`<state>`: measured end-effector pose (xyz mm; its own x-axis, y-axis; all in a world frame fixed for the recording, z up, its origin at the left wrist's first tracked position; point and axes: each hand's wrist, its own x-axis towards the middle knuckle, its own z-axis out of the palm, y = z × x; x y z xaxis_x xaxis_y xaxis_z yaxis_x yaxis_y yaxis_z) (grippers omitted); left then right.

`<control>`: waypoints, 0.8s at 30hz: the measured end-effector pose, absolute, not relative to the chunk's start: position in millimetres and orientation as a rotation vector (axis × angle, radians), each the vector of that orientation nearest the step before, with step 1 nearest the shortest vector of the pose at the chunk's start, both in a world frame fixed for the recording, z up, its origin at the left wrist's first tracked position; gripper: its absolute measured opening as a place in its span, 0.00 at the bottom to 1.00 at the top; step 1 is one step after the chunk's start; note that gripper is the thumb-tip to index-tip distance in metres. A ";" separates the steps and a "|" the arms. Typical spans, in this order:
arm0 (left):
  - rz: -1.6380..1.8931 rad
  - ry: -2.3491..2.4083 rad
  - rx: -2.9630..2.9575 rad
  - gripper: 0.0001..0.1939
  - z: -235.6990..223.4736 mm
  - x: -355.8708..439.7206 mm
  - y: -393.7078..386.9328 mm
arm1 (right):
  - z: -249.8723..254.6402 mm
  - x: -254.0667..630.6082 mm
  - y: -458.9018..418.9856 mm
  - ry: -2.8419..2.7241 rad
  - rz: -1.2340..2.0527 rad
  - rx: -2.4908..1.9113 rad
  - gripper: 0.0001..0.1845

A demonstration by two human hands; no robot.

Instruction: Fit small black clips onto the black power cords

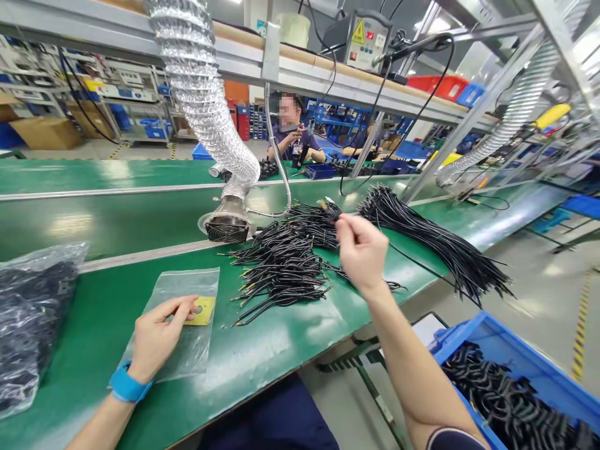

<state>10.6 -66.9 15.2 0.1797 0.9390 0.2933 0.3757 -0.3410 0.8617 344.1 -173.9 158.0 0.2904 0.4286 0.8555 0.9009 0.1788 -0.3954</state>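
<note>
My left hand point(159, 328), a blue band at its wrist, is closed in a pinch at the edge of a yellow square sponge point(205, 312) with a hole in it. Under them a clear zip bag point(194, 350) lies flat on the green bench. Raised over the bench, my right hand point(363, 250) pinches a small black cable piece point(332, 214) with a yellowish end; the fingers hide part of it. Just left of that hand lies a pile of short black cables point(285, 265) with bare yellowish wire ends. More short cables point(312, 222) lie behind the pile.
A fume duct point(229, 219) hangs low behind the pile. Long black cables point(431, 237) lie to the right, overhanging the bench edge. A blue bin point(529, 356) of black cable parts stands lower right. A plastic bag point(35, 319) of dark parts is at left. A person point(295, 134) sits opposite.
</note>
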 end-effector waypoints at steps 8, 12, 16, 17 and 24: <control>1.193 1.160 2.119 0.17 12.3 11.0 -64.6 | 109.0 446.4 -168.7 -1.611 -0.681 -2.022 0.16; 1.178 1.203 2.143 0.17 17.7 9.0 -62.1 | 44.7 458.9 -167.3 -1.701 -0.491 -2.157 0.16; 1.231 1.303 2.051 0.16 23.9 1.7 -54.1 | 26.8 446.4 -168.4 -1.579 -0.589 -2.028 0.17; 1.251 1.329 2.026 0.16 25.4 -1.5 -50.6 | 29.1 436.2 -168.5 -1.539 -0.640 -1.940 0.17; 1.359 1.624 1.864 0.17 30.2 -40.8 -19.8 | 30.7 297.7 -166.9 -2.126 -0.331 -1.331 0.11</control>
<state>-40.8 -19.8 30.2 -0.0983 0.8931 0.4391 0.5897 -0.3032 0.7486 297.7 -166.9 30.7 -0.3153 0.7287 0.6079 0.8791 0.4655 -0.1021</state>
